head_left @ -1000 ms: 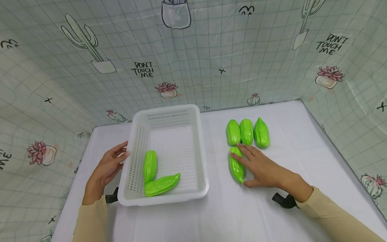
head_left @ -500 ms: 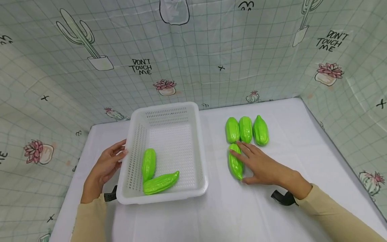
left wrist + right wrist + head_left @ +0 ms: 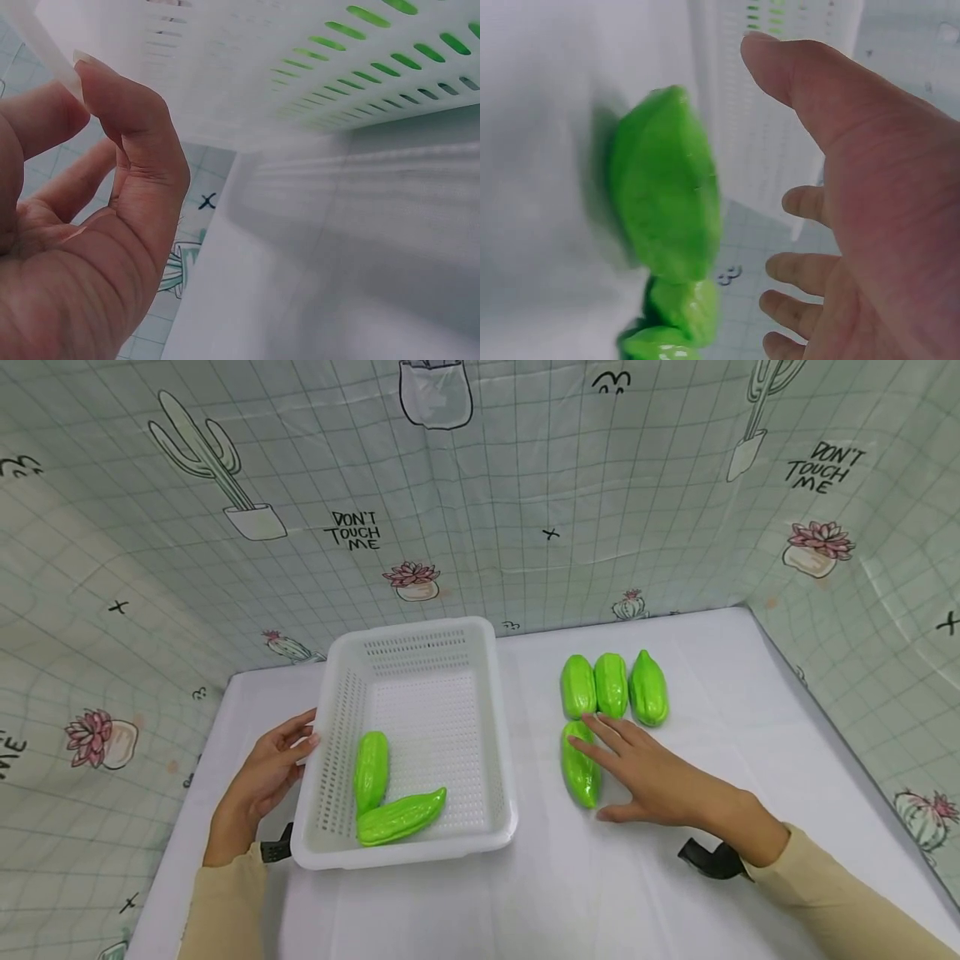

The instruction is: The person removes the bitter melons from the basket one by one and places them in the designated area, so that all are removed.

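My left hand (image 3: 266, 777) pinches the left rim of a white perforated plastic basket (image 3: 506, 760) between thumb and fingers; the left wrist view shows the thumb tip at the rim. Two green ribbed gourds lie in the basket: one upright in the head view (image 3: 372, 772), the other crosswise (image 3: 401, 817). To the basket's right, my right hand (image 3: 652, 777) is spread over a similar gourd (image 3: 580, 777), fingers extended and thumb apart from its near tip. In the right wrist view a gap shows between that hand and the nearest green gourd (image 3: 667, 187).
Three more gourds stand in a row behind my right hand: left (image 3: 579, 687), middle (image 3: 611, 685) and right (image 3: 648, 689). White cloth (image 3: 570, 893) covers the table. A cactus-print curtain (image 3: 480, 527) closes off the back and sides.
The gourd beneath my right hand has shifted slightly left, and the thumb has come away from its near tip. My left hand stays at the basket rim.
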A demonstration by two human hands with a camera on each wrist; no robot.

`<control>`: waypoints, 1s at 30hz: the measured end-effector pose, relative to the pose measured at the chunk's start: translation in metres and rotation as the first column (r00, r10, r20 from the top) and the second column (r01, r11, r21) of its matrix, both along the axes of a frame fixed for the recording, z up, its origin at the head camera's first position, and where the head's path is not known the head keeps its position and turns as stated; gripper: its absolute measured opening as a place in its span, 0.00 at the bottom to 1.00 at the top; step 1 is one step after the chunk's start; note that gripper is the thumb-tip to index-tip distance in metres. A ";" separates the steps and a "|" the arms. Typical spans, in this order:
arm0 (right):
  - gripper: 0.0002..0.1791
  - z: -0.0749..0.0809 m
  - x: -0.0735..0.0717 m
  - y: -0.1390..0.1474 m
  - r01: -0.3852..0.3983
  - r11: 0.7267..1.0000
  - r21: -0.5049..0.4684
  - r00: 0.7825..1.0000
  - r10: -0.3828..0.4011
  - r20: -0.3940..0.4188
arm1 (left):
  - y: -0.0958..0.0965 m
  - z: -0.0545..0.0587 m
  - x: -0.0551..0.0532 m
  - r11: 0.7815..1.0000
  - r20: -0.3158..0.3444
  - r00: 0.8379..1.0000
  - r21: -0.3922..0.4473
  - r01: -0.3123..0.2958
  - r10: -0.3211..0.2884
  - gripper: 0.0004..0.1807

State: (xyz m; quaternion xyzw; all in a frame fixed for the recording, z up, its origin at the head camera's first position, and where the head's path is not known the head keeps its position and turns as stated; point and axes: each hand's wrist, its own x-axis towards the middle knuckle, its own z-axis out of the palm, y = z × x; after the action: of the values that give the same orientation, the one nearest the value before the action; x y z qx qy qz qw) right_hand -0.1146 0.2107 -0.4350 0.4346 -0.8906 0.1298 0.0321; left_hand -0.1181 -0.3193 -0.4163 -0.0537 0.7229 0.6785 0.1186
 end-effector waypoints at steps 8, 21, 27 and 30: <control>0.53 0.028 -0.003 -0.016 -0.082 0.995 -0.051 0.994 0.078 -0.073 | -0.001 -0.001 0.000 1.000 -0.001 1.000 -0.013 0.000 0.000 0.38; 0.46 0.064 -0.019 -0.064 -0.170 0.985 0.012 0.980 0.170 -0.106 | -0.001 -0.001 0.000 0.999 -0.002 1.000 -0.034 -0.005 0.005 0.39; 0.45 0.072 -0.024 -0.084 -0.217 0.976 0.034 0.971 0.219 -0.092 | 0.000 0.000 0.000 0.999 -0.006 1.000 -0.043 -0.004 0.003 0.39; 0.44 0.075 -0.025 -0.094 -0.236 0.970 0.057 0.967 0.240 -0.084 | 0.000 -0.001 0.001 0.999 -0.004 1.000 -0.049 -0.005 0.005 0.39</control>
State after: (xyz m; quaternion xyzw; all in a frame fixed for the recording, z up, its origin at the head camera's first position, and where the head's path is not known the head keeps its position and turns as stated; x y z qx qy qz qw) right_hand -0.1398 0.1163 -0.3596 0.5445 -0.8324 0.0920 0.0465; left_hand -0.1175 -0.3189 -0.4173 -0.0572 0.7396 0.6609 0.1140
